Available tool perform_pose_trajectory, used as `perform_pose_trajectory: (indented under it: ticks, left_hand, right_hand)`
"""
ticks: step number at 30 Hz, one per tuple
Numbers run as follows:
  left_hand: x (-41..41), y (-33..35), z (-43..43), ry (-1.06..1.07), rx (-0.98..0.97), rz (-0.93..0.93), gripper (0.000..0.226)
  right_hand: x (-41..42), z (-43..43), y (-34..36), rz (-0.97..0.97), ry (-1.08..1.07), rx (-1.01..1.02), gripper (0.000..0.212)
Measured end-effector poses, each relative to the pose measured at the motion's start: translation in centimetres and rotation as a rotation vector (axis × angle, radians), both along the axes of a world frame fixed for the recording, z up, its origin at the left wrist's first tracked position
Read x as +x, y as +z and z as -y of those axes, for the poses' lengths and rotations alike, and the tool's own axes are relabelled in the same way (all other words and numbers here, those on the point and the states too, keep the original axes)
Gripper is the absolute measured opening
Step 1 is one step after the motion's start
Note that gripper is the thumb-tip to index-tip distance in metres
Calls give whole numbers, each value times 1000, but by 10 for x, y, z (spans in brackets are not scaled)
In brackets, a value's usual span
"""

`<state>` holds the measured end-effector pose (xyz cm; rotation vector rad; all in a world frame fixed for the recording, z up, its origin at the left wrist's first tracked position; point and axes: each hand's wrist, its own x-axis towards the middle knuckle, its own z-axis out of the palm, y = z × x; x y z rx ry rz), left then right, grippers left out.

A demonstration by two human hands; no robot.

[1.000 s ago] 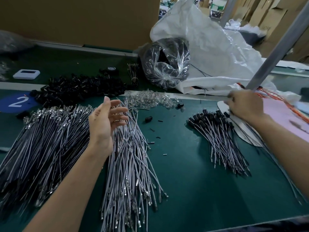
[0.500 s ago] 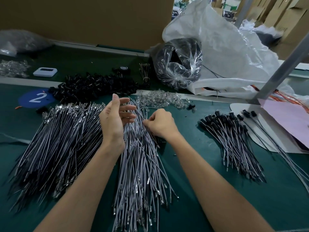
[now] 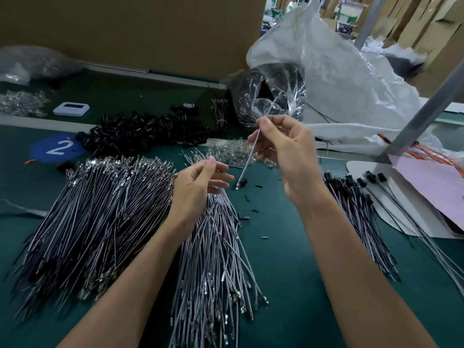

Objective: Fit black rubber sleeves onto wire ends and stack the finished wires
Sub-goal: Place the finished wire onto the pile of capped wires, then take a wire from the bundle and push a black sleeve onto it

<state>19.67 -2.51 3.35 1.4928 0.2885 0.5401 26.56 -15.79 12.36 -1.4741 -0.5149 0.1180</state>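
- The wire pinched in the right hand blurs at its far end against the clear bag.
- Whether the left hand pinches anything is too small to tell.
- The middle wire bundle runs off the near edge.

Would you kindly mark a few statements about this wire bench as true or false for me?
1. The right hand pinches a single grey wire held above the table. True.
2. The heap of loose black rubber sleeves lies right of the sleeved wires. False: it lies far left of them, beside the blue marker.
3. The sleeved wires lie to the right of the right hand. True.
4. The blue marker reads 5. False: it reads 2.
5. The left hand also grips the grey wire. False: only the right hand holds it; the left hand is over the middle pile of bare wires.
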Motion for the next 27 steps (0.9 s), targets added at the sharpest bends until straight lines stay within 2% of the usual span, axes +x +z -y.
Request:
perform_pose_trajectory:
  ticks: [2,6,10,12,14,17,19,21,23,25,27]
  left_hand:
    - [-1,-1,-2,19,-19,12,33]
    - [0,-3,-4,59,-4,23,31]
    - [1,-4,-2,113,72,12,18]
    - [0,-4,-1,182,186,-5,13]
    - [-4,0,-1,267,434,-56,12]
    - [-17,10,-14,467,932,-214,20]
    - [-31,21,-33,607,1080,-380,22]
    - [-43,31,-53,626,1131,-642,19]
    - [-49,37,-66,531,1133,-849,24]
    - [-48,39,-68,448,1076,-906,29]
    - [-47,37,-65,422,1012,-880,25]
  right_hand:
    - [0,5,2,22,28,-6,11]
    - [1,16,-18,73,50,-147,12]
    - [-2,23,-51,60,43,-180,11]
    - [-2,24,-62,59,40,-154,11]
    - [-1,23,-69,75,33,-125,10]
    - [0,24,-76,119,-7,-110,8]
    - [1,24,-79,146,-55,-99,6]
    - [1,22,-83,175,-105,-133,5]
    - [0,21,-86,200,-130,-165,6]
    - [0,21,-88,226,-138,-180,6]
    - [-1,21,-89,247,-150,-196,6]
